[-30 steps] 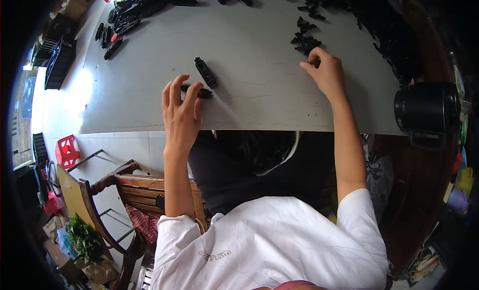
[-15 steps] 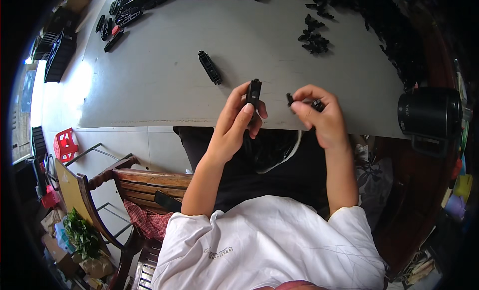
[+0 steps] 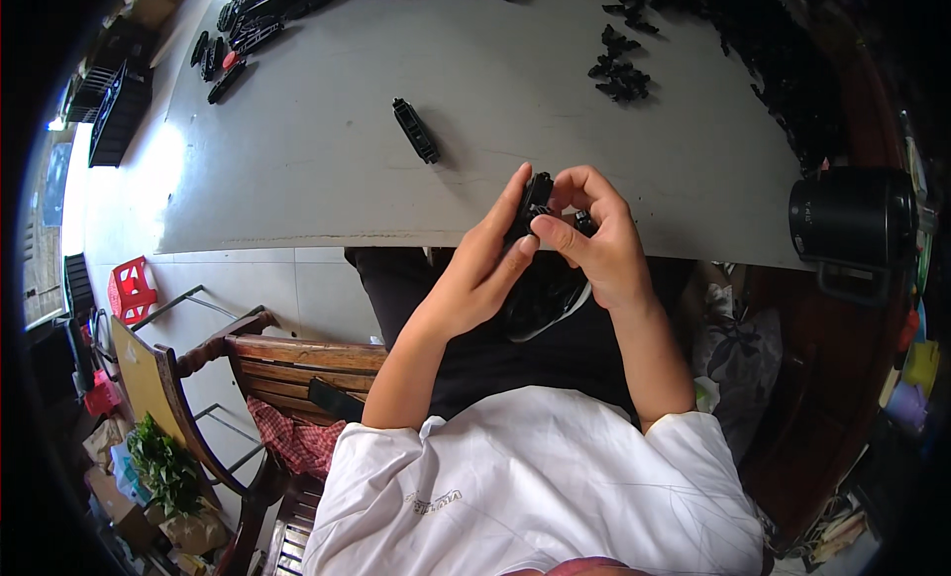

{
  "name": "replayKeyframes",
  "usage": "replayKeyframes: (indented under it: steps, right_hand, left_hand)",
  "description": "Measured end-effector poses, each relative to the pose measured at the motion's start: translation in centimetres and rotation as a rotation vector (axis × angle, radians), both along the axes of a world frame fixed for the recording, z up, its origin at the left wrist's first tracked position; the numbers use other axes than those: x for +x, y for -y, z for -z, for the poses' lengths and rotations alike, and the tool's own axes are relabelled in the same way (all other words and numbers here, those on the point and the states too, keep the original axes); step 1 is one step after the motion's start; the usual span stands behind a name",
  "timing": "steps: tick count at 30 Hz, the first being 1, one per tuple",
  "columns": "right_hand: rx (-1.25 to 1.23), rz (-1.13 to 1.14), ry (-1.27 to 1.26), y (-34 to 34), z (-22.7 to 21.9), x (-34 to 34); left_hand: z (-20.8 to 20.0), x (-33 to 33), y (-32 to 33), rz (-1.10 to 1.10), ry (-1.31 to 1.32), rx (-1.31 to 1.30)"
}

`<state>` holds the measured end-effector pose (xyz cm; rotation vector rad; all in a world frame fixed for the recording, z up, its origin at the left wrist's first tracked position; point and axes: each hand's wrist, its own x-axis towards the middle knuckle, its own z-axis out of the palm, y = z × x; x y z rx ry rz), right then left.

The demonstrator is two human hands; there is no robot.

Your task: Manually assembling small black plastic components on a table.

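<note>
Both hands meet over the near edge of the grey table. My left hand (image 3: 484,256) is closed around a long black plastic part (image 3: 538,192), which is tilted. From the other side my right hand (image 3: 598,237) presses its thumb and forefinger against that part, with a small black piece pinched there, mostly covered by the fingers. Another small black piece (image 3: 584,221) shows within the curl of my right hand. Beyond the hands, one more long black plastic part (image 3: 415,131) lies alone on the tabletop.
Long black parts (image 3: 260,31) are heaped at the far left, beside a red round thing (image 3: 231,59). Small black pieces (image 3: 620,69) lie far right, near a big dark pile (image 3: 763,56). A black container with a handle (image 3: 852,221) stands at the right edge. A wooden chair (image 3: 297,363) is at left.
My right hand has moved left with the small black piece and met the long part. My left hand has shifted slightly right and tilted the long part.
</note>
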<state>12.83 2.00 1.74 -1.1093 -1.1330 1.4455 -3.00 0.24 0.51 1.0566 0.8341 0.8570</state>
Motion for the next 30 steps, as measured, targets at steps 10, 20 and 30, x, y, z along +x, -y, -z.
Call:
replayKeyframes:
  steps: [10,20,30]
  right_hand:
    - [-0.062,-0.049,0.216,0.7,0.3,0.7]
    - [0.078,-0.021,0.176,0.5,0.8,0.8]
    - [-0.167,-0.063,-0.054,0.6,0.1,1.3]
  left_hand:
    - [0.3,0.9,0.3,-0.076,-0.367,0.472]
    - [0.7,0.8,0.3,-0.043,-0.290,0.367]
    - [0.3,0.8,0.4,0.003,-0.113,0.136]
